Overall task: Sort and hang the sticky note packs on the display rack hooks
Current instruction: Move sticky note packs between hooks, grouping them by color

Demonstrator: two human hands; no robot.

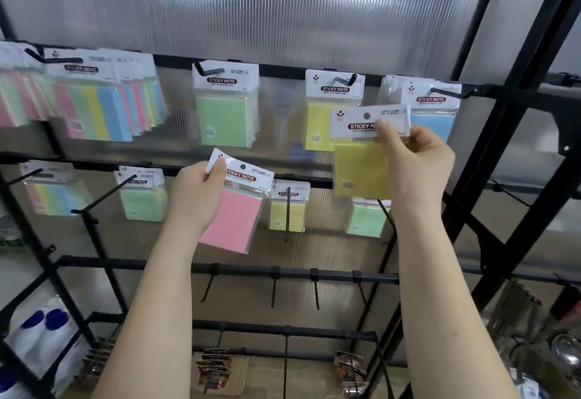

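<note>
- Head view: bare hooks [315, 291] hang below both hands.
- Left hand [196, 197] pinches the pink pack [234, 222] by its header.
- Right hand [415, 159] pinches the yellow pack [358, 169], just beside the blue hung pack [435, 115].

The display rack [490, 153] is black, backed by a ribbed translucent grey panel [251, 5]. On its top rail hang striped packs [94, 109] in pink, green, yellow and blue, then a green pack [224, 118], a yellow pack [317, 125] and a blue pack [434, 125]. Every header card is white with a red-and-black label. The pink pack [234, 219] and the deeper yellow pack [358, 169] sit below that rail.
</note>
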